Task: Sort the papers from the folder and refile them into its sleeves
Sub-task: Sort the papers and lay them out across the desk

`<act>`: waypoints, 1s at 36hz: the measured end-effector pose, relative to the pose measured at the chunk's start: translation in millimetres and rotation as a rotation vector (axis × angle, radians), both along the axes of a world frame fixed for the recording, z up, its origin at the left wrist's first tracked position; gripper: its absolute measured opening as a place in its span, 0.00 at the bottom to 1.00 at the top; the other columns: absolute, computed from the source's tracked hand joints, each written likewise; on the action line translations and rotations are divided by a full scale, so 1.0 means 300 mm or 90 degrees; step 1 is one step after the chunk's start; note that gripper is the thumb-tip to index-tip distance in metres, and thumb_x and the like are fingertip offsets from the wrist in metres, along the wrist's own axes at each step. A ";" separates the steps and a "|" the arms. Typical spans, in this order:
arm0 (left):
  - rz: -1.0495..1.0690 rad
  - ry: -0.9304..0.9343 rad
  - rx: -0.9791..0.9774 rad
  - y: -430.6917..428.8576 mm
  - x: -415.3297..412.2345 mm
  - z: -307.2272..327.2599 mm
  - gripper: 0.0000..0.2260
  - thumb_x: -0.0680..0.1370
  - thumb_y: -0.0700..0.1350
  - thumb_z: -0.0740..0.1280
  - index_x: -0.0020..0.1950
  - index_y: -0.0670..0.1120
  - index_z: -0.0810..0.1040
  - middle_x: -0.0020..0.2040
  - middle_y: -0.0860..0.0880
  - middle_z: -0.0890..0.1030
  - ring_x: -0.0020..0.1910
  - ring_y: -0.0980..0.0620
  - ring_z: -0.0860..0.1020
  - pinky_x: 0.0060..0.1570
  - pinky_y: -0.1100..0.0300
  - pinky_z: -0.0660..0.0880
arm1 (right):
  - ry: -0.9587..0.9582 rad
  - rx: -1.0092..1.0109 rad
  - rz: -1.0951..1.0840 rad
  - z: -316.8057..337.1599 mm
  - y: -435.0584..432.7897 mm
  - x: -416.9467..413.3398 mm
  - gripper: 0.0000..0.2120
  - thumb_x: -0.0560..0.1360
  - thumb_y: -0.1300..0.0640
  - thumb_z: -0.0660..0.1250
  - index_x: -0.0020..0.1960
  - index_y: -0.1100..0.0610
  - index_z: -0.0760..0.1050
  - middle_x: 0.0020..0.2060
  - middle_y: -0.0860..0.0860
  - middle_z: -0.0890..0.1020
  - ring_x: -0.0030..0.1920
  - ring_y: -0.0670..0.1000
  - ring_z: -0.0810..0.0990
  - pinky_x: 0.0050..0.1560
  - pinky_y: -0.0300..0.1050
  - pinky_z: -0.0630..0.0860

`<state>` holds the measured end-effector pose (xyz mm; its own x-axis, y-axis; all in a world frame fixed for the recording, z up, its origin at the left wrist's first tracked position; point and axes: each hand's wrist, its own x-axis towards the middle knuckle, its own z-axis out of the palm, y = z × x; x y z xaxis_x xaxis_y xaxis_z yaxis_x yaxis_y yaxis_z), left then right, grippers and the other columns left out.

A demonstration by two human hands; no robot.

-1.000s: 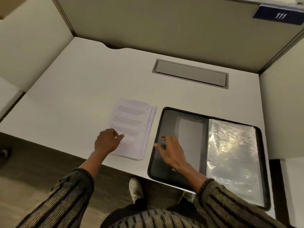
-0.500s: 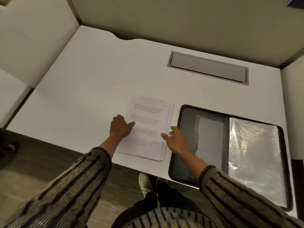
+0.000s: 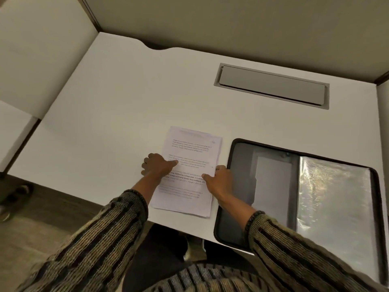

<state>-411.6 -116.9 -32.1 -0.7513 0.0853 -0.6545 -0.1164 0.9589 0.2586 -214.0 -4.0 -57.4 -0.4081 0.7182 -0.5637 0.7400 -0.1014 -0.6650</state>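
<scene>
A stack of printed white papers [image 3: 190, 157] lies on the white desk, just left of an open black folder [image 3: 237, 207]. The folder's right half shows shiny clear plastic sleeves [image 3: 332, 199]; its left half is a dark inner cover with a grey pocket. My left hand [image 3: 156, 165] rests on the stack's left edge, fingers curled, thumb lying on the top sheet. My right hand [image 3: 219, 179] sits at the stack's right edge, thumb on top of the sheets and fingers at the edge beside the folder.
The white desk [image 3: 117, 114] has a grey cable hatch [image 3: 271, 88] set in at the back. Beige partition walls enclose it at the back and both sides. The folder overhangs the desk's front edge. A shoe stands on the floor at left.
My right hand has left the folder's inner cover and moved left onto the right edge of the paper stack. My left hand stays on the stack's left edge.
</scene>
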 end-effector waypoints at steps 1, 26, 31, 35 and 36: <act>0.006 -0.010 0.005 -0.003 -0.007 -0.006 0.51 0.66 0.68 0.81 0.76 0.38 0.67 0.74 0.39 0.71 0.74 0.36 0.70 0.73 0.38 0.69 | 0.003 -0.008 -0.014 -0.006 0.001 -0.005 0.27 0.73 0.49 0.78 0.66 0.57 0.73 0.59 0.53 0.79 0.55 0.52 0.81 0.55 0.53 0.84; -0.095 -0.175 0.218 -0.055 -0.177 0.061 0.19 0.76 0.50 0.77 0.61 0.41 0.79 0.56 0.44 0.84 0.52 0.42 0.85 0.53 0.44 0.85 | -0.066 -0.008 -0.210 0.072 -0.133 -0.117 0.18 0.73 0.52 0.78 0.57 0.53 0.73 0.50 0.48 0.81 0.48 0.51 0.83 0.49 0.54 0.85; -0.229 -0.227 0.319 -0.105 -0.211 0.079 0.21 0.79 0.48 0.72 0.72 0.47 0.78 0.64 0.49 0.84 0.60 0.47 0.84 0.63 0.45 0.82 | 0.022 -0.116 -0.248 0.082 -0.134 -0.108 0.17 0.75 0.55 0.79 0.58 0.54 0.76 0.53 0.49 0.84 0.51 0.51 0.85 0.54 0.52 0.84; -0.233 -0.240 0.364 -0.112 -0.210 0.136 0.15 0.83 0.38 0.68 0.69 0.47 0.82 0.58 0.50 0.87 0.55 0.48 0.86 0.59 0.47 0.84 | 0.096 -0.198 -0.268 0.115 -0.125 -0.094 0.12 0.75 0.60 0.79 0.56 0.55 0.81 0.55 0.51 0.87 0.50 0.51 0.87 0.48 0.46 0.84; -0.218 -0.236 0.376 -0.112 -0.208 0.149 0.14 0.83 0.37 0.68 0.67 0.47 0.83 0.56 0.50 0.88 0.54 0.47 0.87 0.58 0.44 0.84 | 0.119 -0.206 -0.272 0.131 -0.122 -0.093 0.13 0.75 0.61 0.79 0.57 0.56 0.82 0.55 0.51 0.87 0.50 0.51 0.87 0.47 0.44 0.83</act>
